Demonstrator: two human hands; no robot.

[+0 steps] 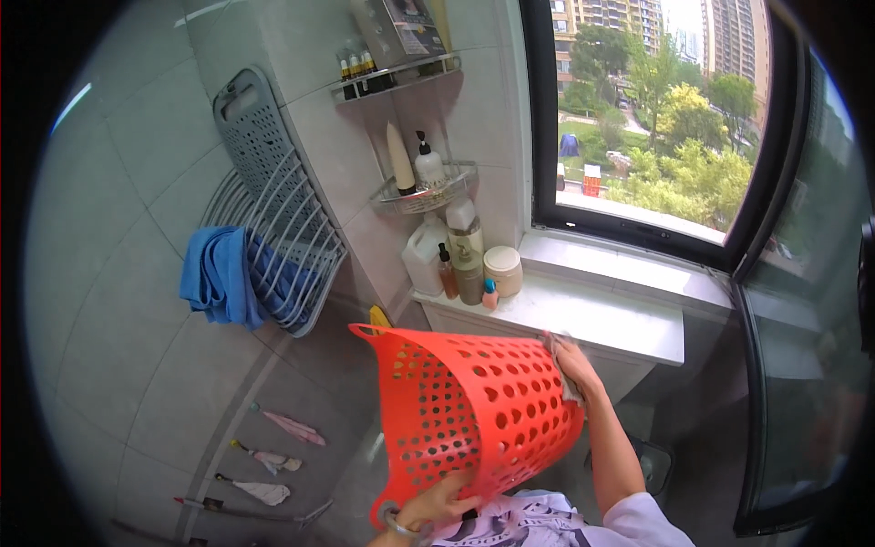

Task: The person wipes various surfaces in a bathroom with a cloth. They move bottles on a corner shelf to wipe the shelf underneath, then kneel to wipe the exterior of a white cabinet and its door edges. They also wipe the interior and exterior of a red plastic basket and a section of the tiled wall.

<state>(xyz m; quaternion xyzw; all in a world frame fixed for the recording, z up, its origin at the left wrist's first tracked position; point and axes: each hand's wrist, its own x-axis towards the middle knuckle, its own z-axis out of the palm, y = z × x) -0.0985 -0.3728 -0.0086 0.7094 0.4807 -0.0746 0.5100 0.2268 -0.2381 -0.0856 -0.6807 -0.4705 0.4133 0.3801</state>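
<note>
A red perforated plastic laundry basket (519, 396) lies tilted on its side in front of me, its open mouth facing left. My left hand (437, 502), with a bracelet at the wrist, grips the basket's rim near its lower handle. At the basket's base end, my right hand (574, 362) presses a greyish cloth (566, 379) against the outside. Part of that cloth is hidden behind the fingers.
A white ledge (601, 318) with bottles and a jar (502, 270) stands beyond the basket, below an open window. Corner shelves (427, 191) hold toiletries. On the left wall hangs a grey rack (328, 273) with a blue towel (222, 273); small cloths (263, 491) hang lower.
</note>
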